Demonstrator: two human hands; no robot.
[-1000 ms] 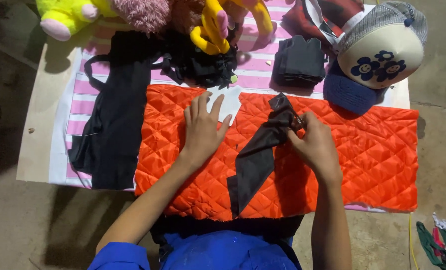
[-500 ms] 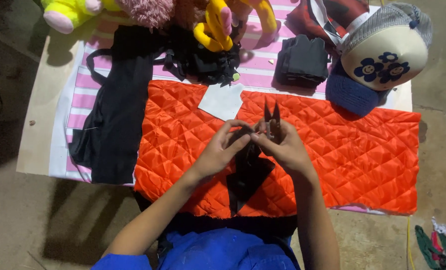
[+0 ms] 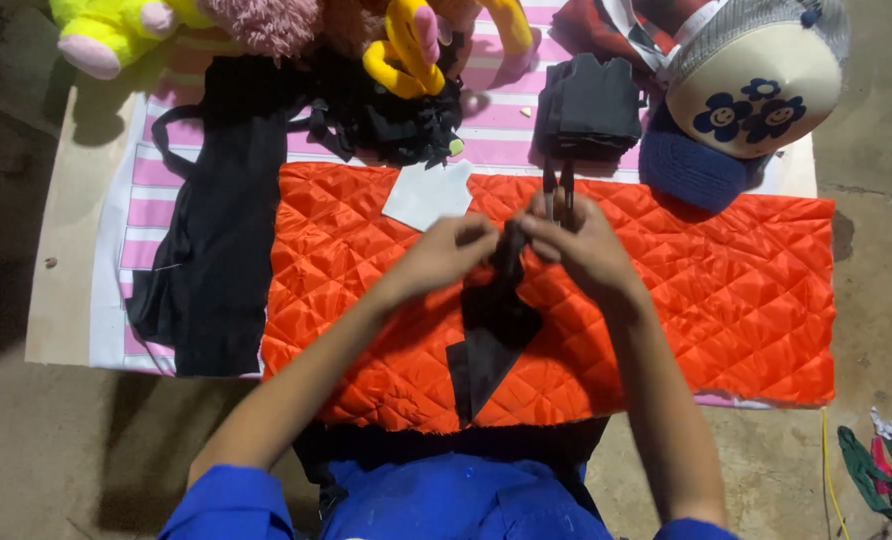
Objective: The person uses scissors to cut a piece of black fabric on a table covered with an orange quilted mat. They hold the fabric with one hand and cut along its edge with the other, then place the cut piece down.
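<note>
Orange quilted fabric covers the near part of the worktop and serves as our landmark. We hold both hands above its centre. Our left hand has its fingers curled shut, pinching the upper end of a piece of black cloth. Our right hand meets it from the other side, fingers likewise closed on the same bunched upper end of the cloth. The two hands are close together, almost touching. Motion blur prevents us from telling exactly which fingertips bear on the cloth. Two thin dark prongs stand up just behind the right hand; we cannot tell what they belong to or whether the hand grips them.

The black cloth hangs from the hands and widens below them, its lower point lying on the orange fabric toward the near edge.

A small white paper piece rests on the far edge of the orange fabric, just beyond the left hand. To the left of the orange fabric lies a long black garment on a pink and white striped sheet. Beyond the far edge we note a folded dark bundle, a blue knitted piece under a cream cap with blue flower prints, and plush toys in yellow, pink and bright green. Our blue sleeves show at the near edge.
</note>
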